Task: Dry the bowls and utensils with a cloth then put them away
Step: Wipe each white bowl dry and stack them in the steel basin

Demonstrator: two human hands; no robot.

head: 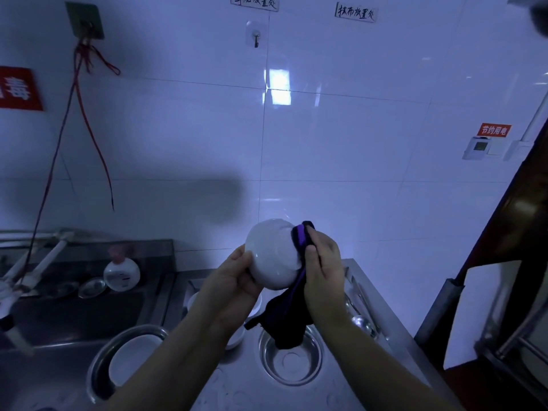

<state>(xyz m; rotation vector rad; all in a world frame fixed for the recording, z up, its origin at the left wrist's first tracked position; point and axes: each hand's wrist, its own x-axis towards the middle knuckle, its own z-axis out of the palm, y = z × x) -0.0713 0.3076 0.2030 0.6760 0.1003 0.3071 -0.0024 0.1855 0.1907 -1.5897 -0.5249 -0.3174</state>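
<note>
The left hand (237, 277) is cradling a glossy white ceramic bowl (271, 256), held up near the middle of the view with its base turned away from the person, fingers curled round its rim at the bowl's seven o'clock. The right hand (323, 262) is pinching a dark cloth with a purple stripe (289, 315) against the bowl's three o'clock side, the loose end dangling over a shiny round steel bowl (292, 358). A wet glaze is likely making the one-handed hold insecure; harder rubbing could be pushing the bowl free onto the metal below. Underneath is lying a brushed steel counter (394, 345), with a sink (74, 315) at nine o'clock, ladles (360, 310) at four o'clock, and white wall tiles (341, 137) at twelve.
</note>
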